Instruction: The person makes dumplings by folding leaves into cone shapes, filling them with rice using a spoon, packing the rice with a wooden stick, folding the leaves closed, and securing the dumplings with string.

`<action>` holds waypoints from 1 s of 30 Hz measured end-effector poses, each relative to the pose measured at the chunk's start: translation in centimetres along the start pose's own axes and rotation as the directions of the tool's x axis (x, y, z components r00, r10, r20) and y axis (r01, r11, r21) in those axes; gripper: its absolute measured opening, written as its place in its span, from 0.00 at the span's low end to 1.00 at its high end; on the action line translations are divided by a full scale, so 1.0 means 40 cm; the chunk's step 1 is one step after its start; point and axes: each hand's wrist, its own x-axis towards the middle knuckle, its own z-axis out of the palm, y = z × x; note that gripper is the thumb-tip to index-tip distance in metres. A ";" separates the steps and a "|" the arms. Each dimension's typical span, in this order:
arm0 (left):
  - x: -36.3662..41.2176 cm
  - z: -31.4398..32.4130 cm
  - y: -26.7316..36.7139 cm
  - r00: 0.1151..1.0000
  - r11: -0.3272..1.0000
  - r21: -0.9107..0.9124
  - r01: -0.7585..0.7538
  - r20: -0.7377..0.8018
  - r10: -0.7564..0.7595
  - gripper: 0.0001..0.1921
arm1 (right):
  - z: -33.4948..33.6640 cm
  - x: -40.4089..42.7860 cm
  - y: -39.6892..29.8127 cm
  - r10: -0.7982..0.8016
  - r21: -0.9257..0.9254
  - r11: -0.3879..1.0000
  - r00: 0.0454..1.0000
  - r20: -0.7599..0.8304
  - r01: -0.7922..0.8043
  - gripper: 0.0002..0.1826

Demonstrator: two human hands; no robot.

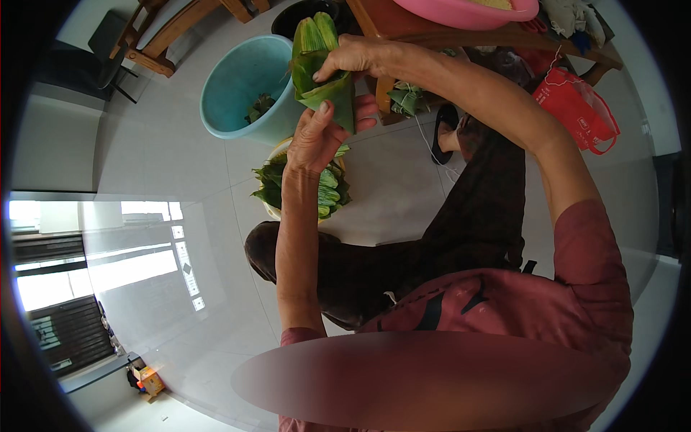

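A cone of folded green leaves [324,89] is held up over the floor, its long leaf tips pointing away from me. My left hand [318,132] supports it from below, thumb against its near side and fingers behind it. My right hand [353,56] grips the cone's far right edge, with the thumb at the opening. What is inside the cone cannot be made out. Below my left wrist, a yellow-rimmed container [271,210] holds a pile of long green leaves [328,194]. Leaf-wrapped bundles [407,100] tied with white string hang by the wooden table.
Left of the cone stands a light blue bucket [216,116] with dark leaves at its bottom. A pink basin [459,19] of pale yellow grains rests on the wooden table [388,21]. A red bag [577,110] is at the right, and a dark basin [286,19] sits behind the bucket.
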 end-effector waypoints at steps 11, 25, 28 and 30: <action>-0.013 0.065 -0.003 0.990 0.976 0.202 0.085 -0.125 -0.061 0.22 | -0.004 -0.078 0.041 -0.498 -0.005 0.866 0.863 0.085 0.500 0.21; 0.034 0.103 0.004 0.953 0.712 0.674 0.198 -0.302 0.021 0.20 | -0.129 -0.116 0.068 -0.544 0.093 0.831 0.836 -0.071 0.549 0.29; 0.101 0.158 0.069 0.960 0.763 0.644 0.055 -0.243 0.136 0.15 | -0.362 -0.154 0.043 -0.817 -0.470 0.570 0.528 -0.234 0.674 0.14; 0.174 0.224 0.101 0.940 0.780 0.625 0.030 -0.284 0.191 0.12 | -0.551 -0.171 0.055 -0.685 -0.702 0.621 0.677 -0.270 0.348 0.07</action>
